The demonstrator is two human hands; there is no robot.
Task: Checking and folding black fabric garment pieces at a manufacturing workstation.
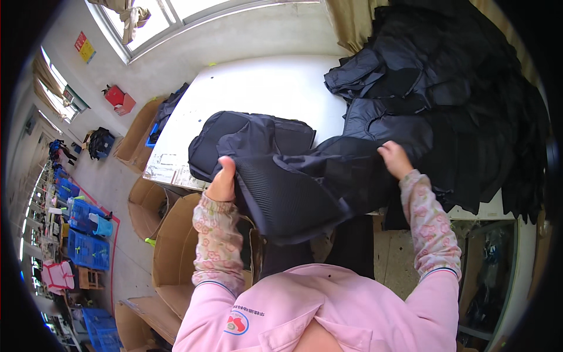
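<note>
Near the middle of the head view, the left hand (223,176) is closed around the near edge of a dark padded fabric panel (293,193), thumb up, lifting its ribbed mesh side toward the camera. Further right, the right hand (394,158) pinches the same panel's far edge, fingers curled over the cloth, just beside a tall pile of dark fabric pieces (446,100). Between both hands the panel hangs partly off the front of the white counter (264,88), draping over another dark padded piece (246,141) lying flat there. Floral sleeve covers run down both forearms into a pink top. Open cardboard boxes (170,234) stand on the floor left of the counter, with blue crates (88,249) well beyond them.
</note>
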